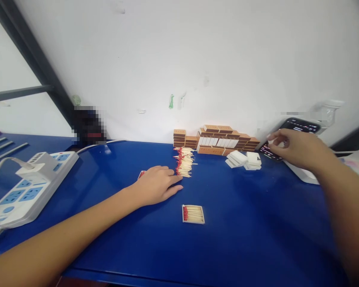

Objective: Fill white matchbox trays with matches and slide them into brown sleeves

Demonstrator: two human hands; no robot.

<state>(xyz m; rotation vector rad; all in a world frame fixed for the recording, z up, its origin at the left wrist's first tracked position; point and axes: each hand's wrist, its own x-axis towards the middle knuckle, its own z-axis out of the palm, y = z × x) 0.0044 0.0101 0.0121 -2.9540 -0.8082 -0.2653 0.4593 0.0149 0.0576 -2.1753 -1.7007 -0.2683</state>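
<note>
My left hand (157, 185) lies flat on the blue table with its fingers stretched out, tips beside the lower end of a pile of loose red-headed matches (184, 161). Behind that hand the edge of a small red and white item (141, 174) shows; the rest is hidden. My right hand (293, 147) is in front of a phone (299, 123) propped up at the right, its fingers bent and apart, holding nothing visible. Whether a fingertip touches the screen I cannot tell. A matchbox tray (193, 214) filled with matches sits nearer to me.
Stacked brown matchboxes (217, 139) line the white wall. White empty-looking matchbox trays (243, 159) are heaped before them. At the left lies a power strip (32, 191) with a plugged-in charger (36, 167) and cables. A white object (302, 173) supports the phone's area.
</note>
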